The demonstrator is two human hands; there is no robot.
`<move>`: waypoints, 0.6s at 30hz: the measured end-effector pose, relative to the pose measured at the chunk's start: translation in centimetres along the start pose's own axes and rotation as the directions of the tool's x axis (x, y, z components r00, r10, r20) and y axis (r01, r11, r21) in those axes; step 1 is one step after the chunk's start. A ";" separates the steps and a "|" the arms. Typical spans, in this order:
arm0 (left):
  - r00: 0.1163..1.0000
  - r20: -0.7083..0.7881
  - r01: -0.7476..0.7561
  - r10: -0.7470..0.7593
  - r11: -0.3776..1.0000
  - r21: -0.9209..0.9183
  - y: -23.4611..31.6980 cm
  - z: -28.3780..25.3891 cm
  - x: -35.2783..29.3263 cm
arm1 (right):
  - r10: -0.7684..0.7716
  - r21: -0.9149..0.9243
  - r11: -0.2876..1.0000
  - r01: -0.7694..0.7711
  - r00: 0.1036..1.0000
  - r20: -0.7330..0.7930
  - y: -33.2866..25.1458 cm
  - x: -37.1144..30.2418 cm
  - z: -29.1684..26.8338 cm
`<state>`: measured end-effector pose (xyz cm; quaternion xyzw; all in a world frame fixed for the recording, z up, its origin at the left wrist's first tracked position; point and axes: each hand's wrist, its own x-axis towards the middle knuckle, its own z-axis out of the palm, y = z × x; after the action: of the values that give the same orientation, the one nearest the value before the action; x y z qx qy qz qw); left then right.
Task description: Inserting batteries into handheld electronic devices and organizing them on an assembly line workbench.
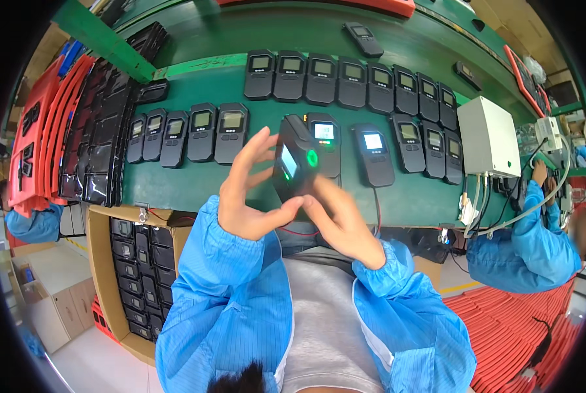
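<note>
Green workbench, front edge: right hand clamps a rigid black handheld meter (light, likely) by its sides; left hand spread open, thumb touching.

The black handheld device at centre is showing a small bright screen, glowing pale blue-white, tilted leftward, with a round green light shining just beside it. Behind it on the green bench, two more devices are displaying lit screens: one white with colour patches, one pale blue. The far row of devices is sitting with dim grey rectangular screens, and so is the left row. Down at near left, an open brown cardboard box is standing, packed with black units. At right, a white rectangular box is resting on the bench.
</note>
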<state>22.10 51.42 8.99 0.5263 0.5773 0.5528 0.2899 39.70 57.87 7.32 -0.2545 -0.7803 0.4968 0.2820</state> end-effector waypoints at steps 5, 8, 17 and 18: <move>0.987 0.119 -0.113 0.105 0.992 0.060 -0.3 -0.3 0.5 | 0.217 0.635 0.716 -0.292 0.956 0.195 0.4 -0.7 0.7; 0.981 0.175 -0.098 0.085 0.993 0.065 -0.2 -0.6 1.2 | 0.191 0.607 0.762 -0.225 0.974 0.121 1.0 -0.8 1.2; 0.966 0.150 -0.242 0.209 0.938 0.250 1.5 -1.4 9.4 | 0.428 0.771 0.581 -0.262 0.904 -0.015 2.4 -0.8 -1.0; 0.965 0.129 -0.259 0.229 0.908 0.329 0.9 -1.3 11.8 | 0.432 0.848 0.449 -0.281 0.899 0.069 2.4 -1.0 -1.3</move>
<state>17.90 61.77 12.99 0.6604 0.5813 0.4519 0.1473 41.60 58.89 5.34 -0.2832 -0.3465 0.8357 0.3183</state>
